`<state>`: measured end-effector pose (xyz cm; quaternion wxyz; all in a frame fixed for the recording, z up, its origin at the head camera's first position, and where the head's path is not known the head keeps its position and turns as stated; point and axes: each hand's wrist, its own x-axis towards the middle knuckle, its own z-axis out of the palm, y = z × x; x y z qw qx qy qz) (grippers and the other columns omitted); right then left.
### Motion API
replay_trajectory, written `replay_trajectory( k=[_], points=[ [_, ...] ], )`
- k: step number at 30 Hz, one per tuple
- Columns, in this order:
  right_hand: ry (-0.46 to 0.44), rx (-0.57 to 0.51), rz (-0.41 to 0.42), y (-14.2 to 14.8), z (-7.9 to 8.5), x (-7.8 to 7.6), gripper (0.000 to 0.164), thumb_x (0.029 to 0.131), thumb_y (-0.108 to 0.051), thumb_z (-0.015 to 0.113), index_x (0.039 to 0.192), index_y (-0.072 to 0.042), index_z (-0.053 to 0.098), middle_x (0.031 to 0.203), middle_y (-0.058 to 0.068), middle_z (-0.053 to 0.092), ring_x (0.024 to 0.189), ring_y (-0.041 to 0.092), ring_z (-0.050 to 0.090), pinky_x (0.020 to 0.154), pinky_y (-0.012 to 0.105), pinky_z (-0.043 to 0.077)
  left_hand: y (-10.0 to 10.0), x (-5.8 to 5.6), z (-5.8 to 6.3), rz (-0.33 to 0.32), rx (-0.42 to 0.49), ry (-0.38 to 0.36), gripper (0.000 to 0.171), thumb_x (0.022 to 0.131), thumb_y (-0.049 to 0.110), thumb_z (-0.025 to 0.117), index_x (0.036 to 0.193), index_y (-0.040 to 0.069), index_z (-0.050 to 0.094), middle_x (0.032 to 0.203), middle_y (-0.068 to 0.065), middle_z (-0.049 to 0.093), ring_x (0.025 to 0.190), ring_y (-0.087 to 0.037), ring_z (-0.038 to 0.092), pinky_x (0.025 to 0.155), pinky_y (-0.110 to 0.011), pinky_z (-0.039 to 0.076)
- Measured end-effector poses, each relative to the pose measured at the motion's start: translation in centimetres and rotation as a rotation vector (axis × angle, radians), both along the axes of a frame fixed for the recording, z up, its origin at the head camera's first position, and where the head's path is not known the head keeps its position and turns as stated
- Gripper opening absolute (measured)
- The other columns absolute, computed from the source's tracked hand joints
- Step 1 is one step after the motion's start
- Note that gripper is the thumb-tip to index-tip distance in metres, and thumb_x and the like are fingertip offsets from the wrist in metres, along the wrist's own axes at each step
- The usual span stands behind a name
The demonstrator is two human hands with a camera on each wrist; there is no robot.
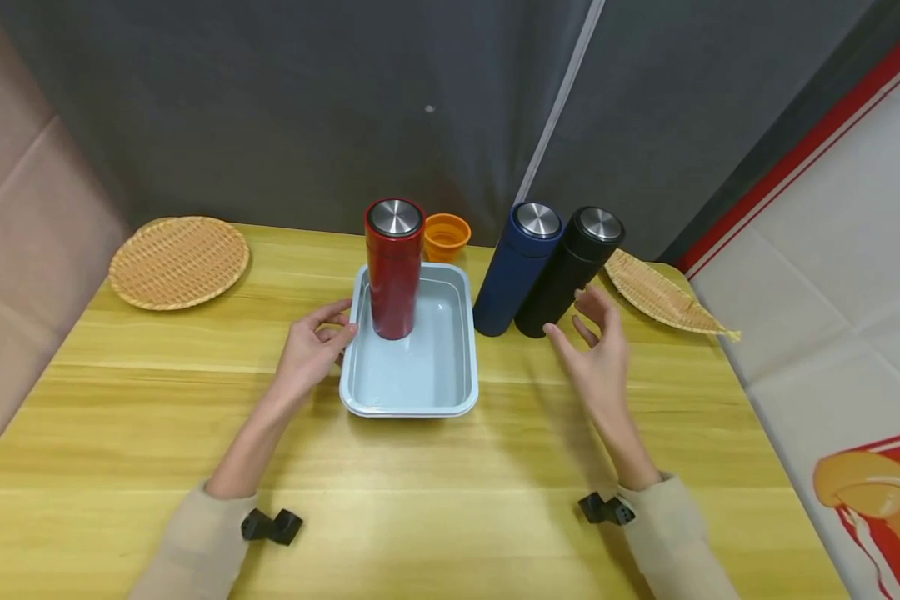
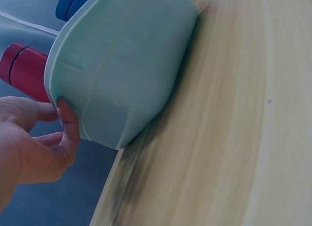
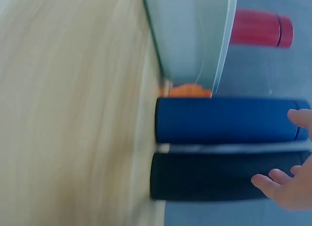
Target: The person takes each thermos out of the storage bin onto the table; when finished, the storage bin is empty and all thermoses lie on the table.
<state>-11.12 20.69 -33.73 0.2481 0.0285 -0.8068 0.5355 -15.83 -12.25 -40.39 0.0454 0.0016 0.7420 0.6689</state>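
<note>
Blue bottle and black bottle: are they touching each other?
Apart: the right wrist view shows a narrow, light gap running lengthwise between the blue bottle and the black bottle.

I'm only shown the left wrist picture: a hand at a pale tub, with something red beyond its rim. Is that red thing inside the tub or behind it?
Observer: Inside. The head view shows a red bottle standing in the tub.
Visitor: Oh, nice! And what's going on over to the right, where I can't see?
Observer: The right hand is close to a black bottle, thumb and fingers apart; I can't tell whether it touches.
Visitor: And on the far left?
Observer: A round woven tray lies on the table there.
</note>
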Motion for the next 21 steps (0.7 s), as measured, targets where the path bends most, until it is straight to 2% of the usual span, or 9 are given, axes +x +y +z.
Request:
replay_trajectory(
  k=[7, 11, 13, 16, 21],
  points=[
    [0.003, 0.097, 0.129, -3.7, 1.6, 0.5, 0.063, 0.08, 0.009, 0.074, 0.134, 0.014, 0.041, 0.128, 0.031, 0.051, 0.119, 0.041, 0.049, 0.101, 0.051, 0.042, 0.0, 0.2, 0.1, -0.005, 0.013, -0.003, 0.046, 0.095, 0.007, 0.059, 0.139, 0.0, 0.048, 0.107, -0.014, 0.054, 0.066, -0.006, 0.055, 0.052, -0.024, 0.051],
    [-0.002, 0.133, 0.241, -5.7, 2.4, -0.1, 0.064, 0.081, 0.008, 0.073, 0.135, 0.013, 0.04, 0.13, 0.029, 0.049, 0.122, 0.04, 0.047, 0.102, 0.05, 0.041, 0.0, 0.3, 0.2, -0.009, 0.008, -0.008, 0.046, 0.096, 0.008, 0.059, 0.139, 0.0, 0.048, 0.108, -0.016, 0.053, 0.064, -0.006, 0.055, 0.053, -0.025, 0.052],
    [0.004, 0.128, 0.286, -6.4, 2.3, -1.1, 0.064, 0.081, 0.007, 0.073, 0.135, 0.012, 0.04, 0.131, 0.028, 0.049, 0.123, 0.039, 0.046, 0.102, 0.049, 0.041, 0.0, 0.3, 0.3, -0.012, 0.011, -0.009, 0.046, 0.096, 0.008, 0.059, 0.14, 0.0, 0.048, 0.109, -0.016, 0.052, 0.064, -0.006, 0.054, 0.053, -0.024, 0.051],
    [0.005, 0.107, 0.351, -7.3, 1.2, -3.4, 0.065, 0.081, 0.002, 0.075, 0.137, 0.007, 0.042, 0.133, 0.023, 0.05, 0.123, 0.033, 0.048, 0.103, 0.045, 0.042, 0.0, 0.3, 0.3, -0.01, 0.021, -0.006, 0.046, 0.096, 0.008, 0.06, 0.139, 0.0, 0.048, 0.109, -0.016, 0.052, 0.064, -0.006, 0.055, 0.052, -0.024, 0.051],
    [-0.062, 0.07, 0.458, -9.1, -0.3, -7.0, 0.071, 0.081, -0.007, 0.079, 0.141, -0.002, 0.041, 0.139, 0.012, 0.048, 0.125, 0.022, 0.048, 0.104, 0.037, 0.042, -0.1, 0.1, 0.1, -0.006, 0.023, 0.008, 0.045, 0.095, 0.008, 0.06, 0.138, -0.001, 0.049, 0.108, -0.014, 0.052, 0.064, -0.006, 0.054, 0.052, -0.025, 0.051]
  ],
)
